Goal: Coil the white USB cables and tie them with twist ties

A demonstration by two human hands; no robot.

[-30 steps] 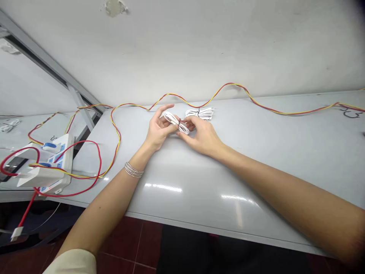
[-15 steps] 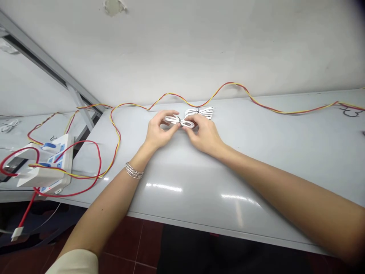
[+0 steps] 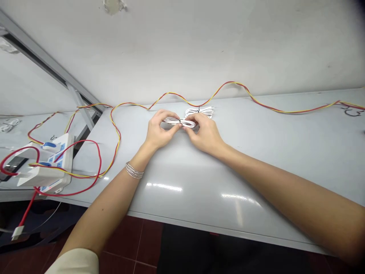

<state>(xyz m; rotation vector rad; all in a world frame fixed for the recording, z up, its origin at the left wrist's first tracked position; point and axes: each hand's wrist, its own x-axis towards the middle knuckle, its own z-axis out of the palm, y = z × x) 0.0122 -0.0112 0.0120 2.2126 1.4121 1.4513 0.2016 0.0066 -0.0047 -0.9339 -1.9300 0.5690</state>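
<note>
A coiled white cable (image 3: 186, 123), bound at its middle by a thin black tie (image 3: 180, 121), is held between both hands just above the table. My left hand (image 3: 161, 129) grips its left end, thumb below and fingers curled over the top. On the other end, my right hand (image 3: 205, 133) pinches with thumb and index finger close to the tie. Right behind my right hand lies a second white cable bundle (image 3: 205, 111), also tied in black and partly hidden by the fingers.
A twisted red and yellow wire (image 3: 171, 93) runs along the wall at the back of the grey table (image 3: 182, 163). To the left, a white power strip (image 3: 67, 160) carries chargers and a looping red cable (image 3: 98, 152). A metal frame post (image 3: 51, 61) rises at the left.
The held coil has tipped slightly flatter, and the black tie's ends now point less upward. Both hands keep nearly the same place and grip.
</note>
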